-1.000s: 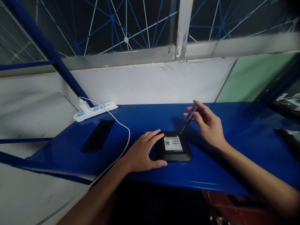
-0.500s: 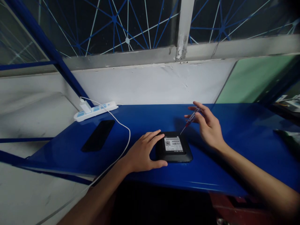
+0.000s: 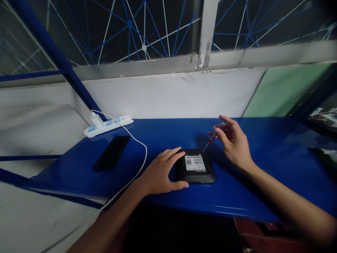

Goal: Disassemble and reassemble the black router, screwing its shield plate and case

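A flat black device (image 3: pixel 196 178) lies on the blue table with its white label facing up. My left hand (image 3: pixel 160 172) grips its left side, the fingers over the far edge and the thumb along the near edge. In my right hand (image 3: pixel 234 144) is a screwdriver (image 3: pixel 210 142) with a clear handle and a red collar, pinched between thumb and fingers. The shaft slants down to the left, its tip at the device's far right corner. Part of the handle is hidden by the fingers.
To the left, a black phone (image 3: pixel 112 153) lies on the blue table (image 3: pixel 168 131). A white power strip (image 3: pixel 109 124) with a plugged-in charger stands behind it. The white cable (image 3: pixel 144 151) curves past my left forearm. A dark green packet (image 3: pixel 325 158) sits at the far right.
The fingers of my right hand have shifted around the screwdriver handle, turning it, while the tip stays at the same corner. My left hand and the device have not moved.
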A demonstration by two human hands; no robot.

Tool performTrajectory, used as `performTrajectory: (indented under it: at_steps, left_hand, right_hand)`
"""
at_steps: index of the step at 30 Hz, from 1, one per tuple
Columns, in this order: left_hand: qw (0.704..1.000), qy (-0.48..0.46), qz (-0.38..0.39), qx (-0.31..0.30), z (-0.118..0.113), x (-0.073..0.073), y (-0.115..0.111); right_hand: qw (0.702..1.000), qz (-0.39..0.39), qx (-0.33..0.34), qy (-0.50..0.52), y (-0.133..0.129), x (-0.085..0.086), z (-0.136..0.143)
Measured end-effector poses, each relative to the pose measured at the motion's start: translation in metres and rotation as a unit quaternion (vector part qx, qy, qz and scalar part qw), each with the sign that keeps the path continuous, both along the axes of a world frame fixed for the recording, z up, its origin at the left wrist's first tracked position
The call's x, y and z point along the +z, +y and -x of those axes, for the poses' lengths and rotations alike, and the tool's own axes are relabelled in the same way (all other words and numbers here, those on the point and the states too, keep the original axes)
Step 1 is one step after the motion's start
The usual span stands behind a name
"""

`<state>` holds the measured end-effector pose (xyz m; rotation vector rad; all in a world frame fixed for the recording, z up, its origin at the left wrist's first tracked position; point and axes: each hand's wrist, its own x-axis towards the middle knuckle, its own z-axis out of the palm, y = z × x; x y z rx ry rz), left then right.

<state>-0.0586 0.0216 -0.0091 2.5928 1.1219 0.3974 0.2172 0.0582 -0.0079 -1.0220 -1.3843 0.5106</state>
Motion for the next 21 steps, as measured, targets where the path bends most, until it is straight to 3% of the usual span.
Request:
performTrajectory:
  at_steps: [5,15,21]
  left_hand:
    - [1.0,0.002,0.002,-0.001,0.0005,-0.0006,0.0005]
    - [1.0,0.004,0.011,0.003,-0.0002,0.0006,-0.0007]
    - [1.0,0.0,0.003,0.003,0.0012,-0.0022,-0.0009]
  right_hand:
    - [0.999,0.001,-0.038,-0.035,-0.001,0.0031,-0.0016]
    - [1.0,0.003,0.009,0.015,-0.0089,0.002,0.0046]
    - [0.999,-0.024,-0.019,-0.021,-0.0075,0.004,0.0035]
